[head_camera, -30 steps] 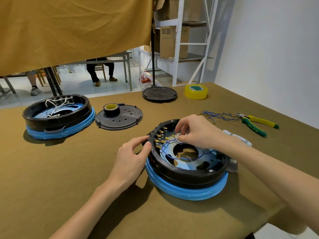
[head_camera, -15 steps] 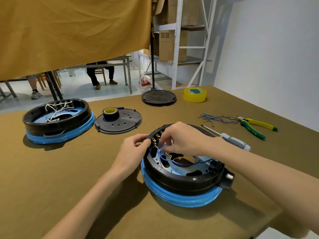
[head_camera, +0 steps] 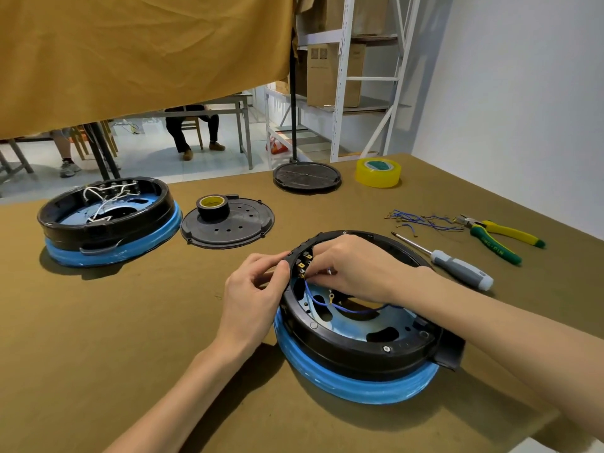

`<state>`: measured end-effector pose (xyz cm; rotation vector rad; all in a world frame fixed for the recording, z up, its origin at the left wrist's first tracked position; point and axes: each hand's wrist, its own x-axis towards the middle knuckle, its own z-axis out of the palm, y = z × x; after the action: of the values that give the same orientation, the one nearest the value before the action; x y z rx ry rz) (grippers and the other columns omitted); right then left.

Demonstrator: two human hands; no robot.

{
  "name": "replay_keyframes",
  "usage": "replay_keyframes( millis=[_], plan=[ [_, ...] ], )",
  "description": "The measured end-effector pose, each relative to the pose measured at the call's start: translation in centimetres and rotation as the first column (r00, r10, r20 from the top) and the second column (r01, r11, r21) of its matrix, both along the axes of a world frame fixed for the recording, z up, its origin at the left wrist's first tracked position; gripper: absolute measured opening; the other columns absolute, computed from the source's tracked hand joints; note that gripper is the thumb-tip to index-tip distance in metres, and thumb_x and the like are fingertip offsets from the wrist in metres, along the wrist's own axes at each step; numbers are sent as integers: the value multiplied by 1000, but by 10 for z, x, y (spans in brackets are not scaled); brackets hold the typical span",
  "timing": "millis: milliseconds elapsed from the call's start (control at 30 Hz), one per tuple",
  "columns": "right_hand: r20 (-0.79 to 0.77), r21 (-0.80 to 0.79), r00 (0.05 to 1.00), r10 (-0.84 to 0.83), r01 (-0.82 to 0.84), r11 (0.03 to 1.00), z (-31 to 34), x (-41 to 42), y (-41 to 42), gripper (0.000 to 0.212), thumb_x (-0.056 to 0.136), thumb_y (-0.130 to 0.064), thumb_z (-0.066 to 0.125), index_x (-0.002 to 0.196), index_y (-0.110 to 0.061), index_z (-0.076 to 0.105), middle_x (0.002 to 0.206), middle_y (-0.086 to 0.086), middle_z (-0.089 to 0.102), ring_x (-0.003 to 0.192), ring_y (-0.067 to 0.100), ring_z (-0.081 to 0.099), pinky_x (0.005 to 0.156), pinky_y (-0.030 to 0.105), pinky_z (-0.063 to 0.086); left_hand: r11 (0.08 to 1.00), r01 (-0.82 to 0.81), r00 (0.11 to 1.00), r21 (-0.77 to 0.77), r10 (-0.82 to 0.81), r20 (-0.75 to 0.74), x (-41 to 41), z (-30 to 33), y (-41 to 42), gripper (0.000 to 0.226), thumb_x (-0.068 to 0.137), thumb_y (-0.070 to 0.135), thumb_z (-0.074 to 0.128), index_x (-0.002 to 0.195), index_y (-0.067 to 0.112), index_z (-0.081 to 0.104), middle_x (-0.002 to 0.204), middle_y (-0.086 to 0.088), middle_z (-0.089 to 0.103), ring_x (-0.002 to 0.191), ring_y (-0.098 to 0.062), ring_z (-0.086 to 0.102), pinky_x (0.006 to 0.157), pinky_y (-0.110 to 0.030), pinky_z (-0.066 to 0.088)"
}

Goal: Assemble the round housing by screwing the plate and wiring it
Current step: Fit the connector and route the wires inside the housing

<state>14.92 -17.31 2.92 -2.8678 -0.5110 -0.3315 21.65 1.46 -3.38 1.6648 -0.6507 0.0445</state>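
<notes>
A round black housing on a blue ring lies before me, with a pale blue metal plate inside it. My left hand grips the housing's left rim by the row of brass terminals. My right hand reaches inside from the right and pinches a blue wire at those terminals. The wire loops across the plate with a loose ring lug at one end. My fingers hide the exact terminal.
A second housing with white wires sits at far left. A black cover plate carries a roll of black tape. A screwdriver, pliers, spare blue wires, yellow tape and a black disc lie beyond.
My right hand has moved left from the middle of the plate to the terminal row at the rim. The view has shifted so the housing sits lower and closer; my left hand stays on the rim.
</notes>
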Motion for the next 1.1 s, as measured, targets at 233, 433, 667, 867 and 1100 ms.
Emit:
replay_keyframes(
  millis=[233, 433, 667, 867, 1100],
  plan=[
    [20, -28, 1000, -1, 2, 1000, -4, 4, -1, 12, 95, -21, 72, 104, -22, 80, 85, -22, 52, 76, -1, 45, 70, 11, 33, 1000, -7, 1000, -11, 7, -6, 2, -2, -1, 23, 99, 21, 61, 118, 20, 75, 108, 6, 69, 101, -4, 67, 84, -26, 59],
    [-19, -71, 1000, 14, -15, 997, 2, 4, 0, 14, 97, -22, 69, 105, -22, 80, 91, -13, 67, 77, -3, 44, 73, 14, 39, 1000, -5, 1000, 5, 5, 13, 5, -3, -1, 25, 99, 22, 61, 119, 18, 74, 107, 7, 70, 102, -6, 67, 85, -26, 59],
    [-28, -63, 999, -24, 22, 998, 3, -1, 0, 15, 98, -24, 68, 107, -24, 80, 92, -10, 69, 78, 0, 48, 77, 20, 43, 1000, -20, 999, 12, 19, 41, 5, -3, -1, 28, 99, 26, 59, 121, 17, 74, 108, 6, 71, 103, -5, 66, 85, -25, 58],
    [-157, 71, 975, -154, 167, 983, 4, -5, -1, 12, 97, -28, 69, 104, -25, 79, 88, -14, 71, 75, -1, 61, 73, 22, 52, 1000, -16, 999, 0, 16, 45, 4, -4, 0, 30, 98, 29, 58, 121, 18, 74, 108, 7, 70, 101, -3, 66, 82, -23, 57],
    [-286, 292, 913, -291, 372, 881, -3, 0, 14, 32, 96, -44, 67, 89, -17, 82, 65, -1, 69, 56, 5, 60, 53, 21, 44, 1000, -17, 998, 8, 17, 55, 4, -5, 0, 26, 101, 27, 59, 122, 20, 73, 110, 9, 70, 103, 2, 65, 81, -14, 54]
  ],
)
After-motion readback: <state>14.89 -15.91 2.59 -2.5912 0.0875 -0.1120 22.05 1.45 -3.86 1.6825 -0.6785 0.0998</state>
